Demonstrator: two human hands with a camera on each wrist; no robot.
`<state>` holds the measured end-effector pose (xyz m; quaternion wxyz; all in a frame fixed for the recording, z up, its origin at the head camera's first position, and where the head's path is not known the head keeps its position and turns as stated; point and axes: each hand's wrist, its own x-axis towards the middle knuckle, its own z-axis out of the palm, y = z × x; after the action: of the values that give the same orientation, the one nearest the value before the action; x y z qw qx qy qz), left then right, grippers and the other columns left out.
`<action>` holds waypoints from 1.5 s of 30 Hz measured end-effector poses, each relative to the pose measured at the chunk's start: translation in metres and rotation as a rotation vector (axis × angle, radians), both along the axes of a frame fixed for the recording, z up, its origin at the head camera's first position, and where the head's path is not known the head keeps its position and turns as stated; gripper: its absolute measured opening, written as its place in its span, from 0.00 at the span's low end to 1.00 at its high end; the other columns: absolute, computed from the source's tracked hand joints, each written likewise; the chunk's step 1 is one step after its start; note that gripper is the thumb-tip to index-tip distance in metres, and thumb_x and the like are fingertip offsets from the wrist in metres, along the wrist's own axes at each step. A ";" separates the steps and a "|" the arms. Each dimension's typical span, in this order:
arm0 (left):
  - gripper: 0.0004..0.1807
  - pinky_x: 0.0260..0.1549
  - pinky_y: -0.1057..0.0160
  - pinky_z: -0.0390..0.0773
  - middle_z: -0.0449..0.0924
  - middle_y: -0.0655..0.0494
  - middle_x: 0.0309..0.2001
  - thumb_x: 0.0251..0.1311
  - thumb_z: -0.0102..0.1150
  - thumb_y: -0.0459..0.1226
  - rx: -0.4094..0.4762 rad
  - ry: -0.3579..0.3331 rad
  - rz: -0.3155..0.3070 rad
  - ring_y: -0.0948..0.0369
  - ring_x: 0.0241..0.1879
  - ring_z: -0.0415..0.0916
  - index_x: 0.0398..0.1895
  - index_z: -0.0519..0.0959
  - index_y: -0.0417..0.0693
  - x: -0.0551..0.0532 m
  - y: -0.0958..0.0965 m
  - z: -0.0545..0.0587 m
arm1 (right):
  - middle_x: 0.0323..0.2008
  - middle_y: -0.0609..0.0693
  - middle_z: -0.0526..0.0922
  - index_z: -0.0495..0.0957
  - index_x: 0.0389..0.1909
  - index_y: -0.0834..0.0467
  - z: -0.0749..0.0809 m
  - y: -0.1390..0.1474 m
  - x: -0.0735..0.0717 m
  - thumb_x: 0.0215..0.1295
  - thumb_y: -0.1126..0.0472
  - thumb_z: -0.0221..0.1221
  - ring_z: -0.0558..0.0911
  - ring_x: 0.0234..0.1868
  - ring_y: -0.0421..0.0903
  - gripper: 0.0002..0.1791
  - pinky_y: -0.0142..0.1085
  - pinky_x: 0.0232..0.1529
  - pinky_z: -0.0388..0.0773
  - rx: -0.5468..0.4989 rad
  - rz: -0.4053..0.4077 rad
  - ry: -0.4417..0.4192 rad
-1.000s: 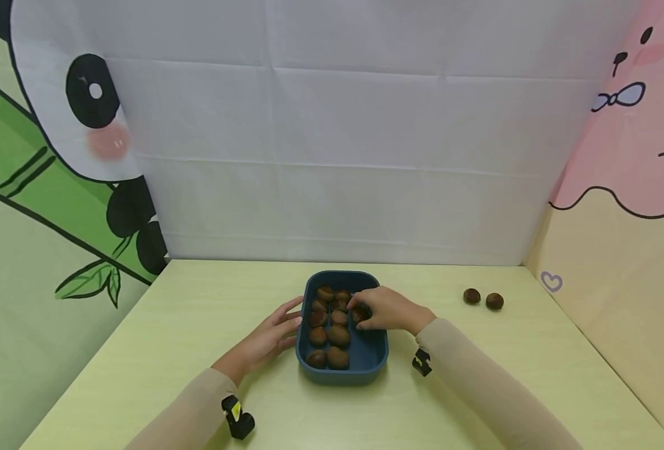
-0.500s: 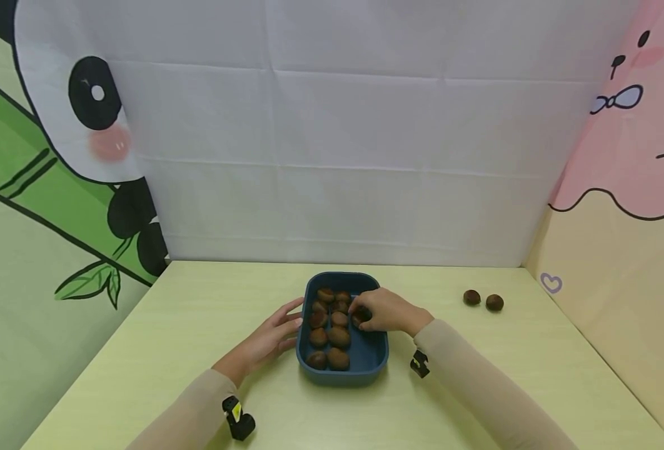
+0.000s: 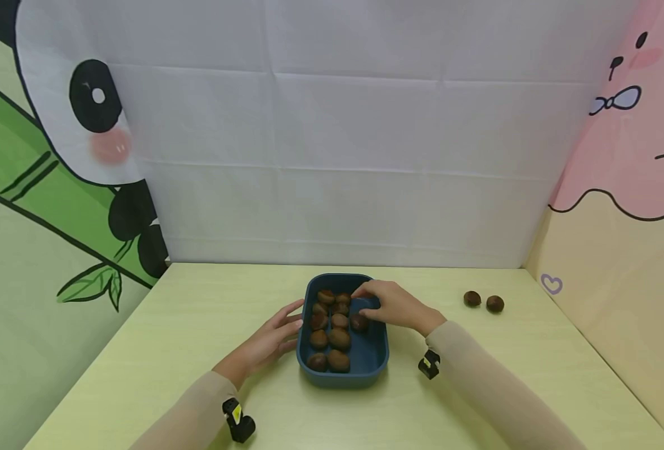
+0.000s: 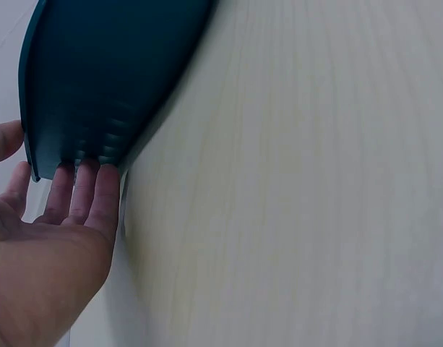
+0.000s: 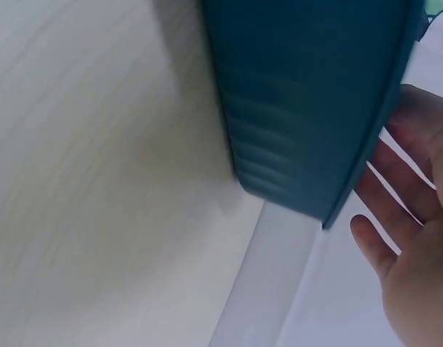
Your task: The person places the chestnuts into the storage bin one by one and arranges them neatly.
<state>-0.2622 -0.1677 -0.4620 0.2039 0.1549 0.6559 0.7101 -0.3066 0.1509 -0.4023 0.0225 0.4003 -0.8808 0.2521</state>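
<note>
A dark blue rectangular box (image 3: pixel 368 356) stands on the table, with several brown chestnuts (image 3: pixel 340 339) in two columns along its left and middle. One more chestnut (image 3: pixel 359 322) begins a column on the right. My left hand (image 3: pixel 267 337) rests its extended fingertips against the box's left wall, which the left wrist view shows close up beside the fingers (image 4: pixel 84 191). Over the right rim reaches my right hand (image 3: pixel 396 304), thumb and index finger spread apart near that right chestnut, holding nothing. In the right wrist view, the box wall partly hides the right fingers (image 5: pixel 394 195).
Two loose chestnuts (image 3: pixel 483 301) lie on the pale yellow table (image 3: pixel 433 400) at the back right. A white cloth wall (image 3: pixel 332 156) rises behind the table, and printed panels flank it on both sides.
My right hand has let go of the chestnut in the box's right column and lifted slightly up and to the right, its fingers parting. The left hand stays against the box.
</note>
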 end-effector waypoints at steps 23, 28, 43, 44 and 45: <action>0.35 0.66 0.48 0.68 0.50 0.36 0.76 0.78 0.49 0.41 -0.010 0.013 0.008 0.42 0.71 0.59 0.81 0.47 0.54 0.000 0.000 -0.001 | 0.55 0.62 0.80 0.78 0.58 0.63 0.003 0.166 -0.009 0.72 0.61 0.59 0.78 0.54 0.63 0.17 0.61 0.55 0.73 -0.059 -0.444 -0.003; 0.35 0.66 0.49 0.68 0.50 0.36 0.76 0.78 0.49 0.41 -0.012 0.012 0.010 0.42 0.71 0.59 0.81 0.47 0.54 0.000 0.001 -0.001 | 0.59 0.68 0.76 0.75 0.61 0.67 -0.003 0.203 -0.004 0.74 0.56 0.58 0.75 0.58 0.68 0.23 0.63 0.55 0.73 -0.078 -0.557 -0.078; 0.35 0.66 0.49 0.68 0.50 0.37 0.76 0.78 0.48 0.41 -0.012 0.019 0.004 0.43 0.71 0.59 0.81 0.47 0.54 0.000 0.001 -0.001 | 0.66 0.78 0.62 0.58 0.71 0.74 -0.032 0.247 0.004 0.74 0.41 0.54 0.64 0.64 0.76 0.43 0.66 0.61 0.65 -0.048 -0.718 -0.379; 0.35 0.66 0.49 0.68 0.50 0.37 0.76 0.78 0.48 0.40 -0.010 0.017 0.005 0.43 0.71 0.59 0.81 0.47 0.54 0.000 0.001 -0.001 | 0.65 0.78 0.63 0.59 0.70 0.74 -0.033 0.248 0.004 0.73 0.42 0.55 0.64 0.64 0.76 0.43 0.66 0.62 0.65 -0.053 -0.722 -0.393; 0.35 0.66 0.48 0.68 0.50 0.37 0.76 0.78 0.48 0.40 -0.009 0.016 0.004 0.43 0.71 0.59 0.81 0.47 0.54 0.000 0.001 -0.001 | 0.65 0.77 0.64 0.59 0.70 0.75 -0.035 0.248 0.005 0.73 0.43 0.56 0.64 0.64 0.76 0.43 0.66 0.62 0.64 -0.056 -0.725 -0.404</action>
<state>-0.2625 -0.1668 -0.4627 0.1979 0.1585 0.6610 0.7062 -0.3020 0.3994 -0.4372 -0.0525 0.0059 -0.9441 0.3253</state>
